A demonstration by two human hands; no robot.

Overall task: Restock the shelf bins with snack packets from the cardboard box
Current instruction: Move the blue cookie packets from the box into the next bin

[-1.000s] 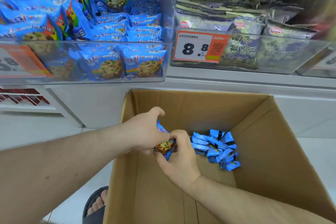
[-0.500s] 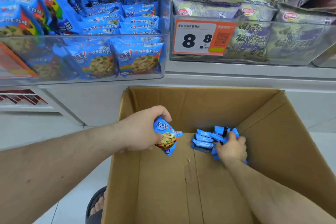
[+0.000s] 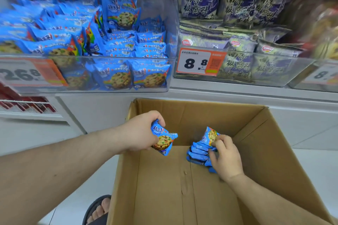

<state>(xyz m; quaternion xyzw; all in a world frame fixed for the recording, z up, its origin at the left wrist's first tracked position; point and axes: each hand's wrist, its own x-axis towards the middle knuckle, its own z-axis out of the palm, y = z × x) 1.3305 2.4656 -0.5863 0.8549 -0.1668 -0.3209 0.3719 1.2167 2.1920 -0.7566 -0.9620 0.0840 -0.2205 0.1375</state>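
Left hand (image 3: pixel 140 131) reached over the open brown cardboard box's (image 3: pixel 265 151) left wall, fingers curled round a blue cookie snack packet (image 3: pixel 163 139), its long axis tilted down-right. Right hand (image 3: pixel 225 157) pinched another blue packet (image 3: pixel 209 136) upright above the blue stack (image 3: pixel 197 152) on the floor of the box, bare cardboard beside it. The clear plastic shelf bin (image 3: pixel 170 23) stood above.

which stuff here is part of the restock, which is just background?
Job: cardboard box; blue cookie packets left in it; packet in left hand; packet in right hand; blue-packet bin.

Background: green-purple snack bin; 8.8 price tag; sandalled foot.
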